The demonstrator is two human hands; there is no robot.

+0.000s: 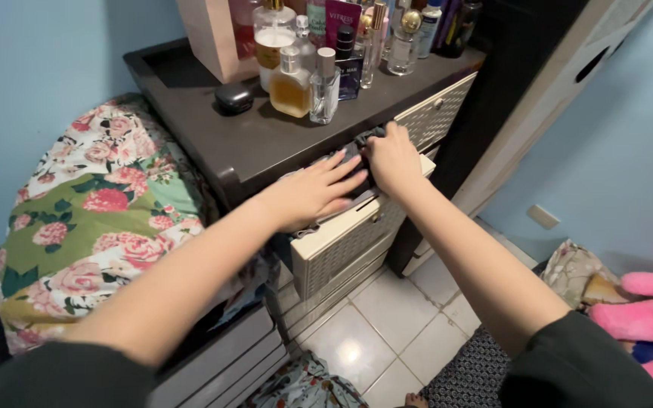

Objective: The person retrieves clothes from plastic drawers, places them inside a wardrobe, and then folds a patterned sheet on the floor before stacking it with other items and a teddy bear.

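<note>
A dark dresser [266, 143] is seen against a blue wall, over a pale tiled floor [387, 325]. Perfume bottles [319, 68] are crowded at its back edge. A cream drawer [341, 242] is pulled open below the front edge. A dark cloth [364, 147], crumpled, is stretched roughly along that front edge, in the drawer. The left hand [311, 193] is laid flat on it, fingers straight. The right hand [393, 157] is closed in a fist on the cloth

A dark crumpled cloth [363, 143] lies bunched in the pulled-out cream woven-front drawer [345, 240].
</note>
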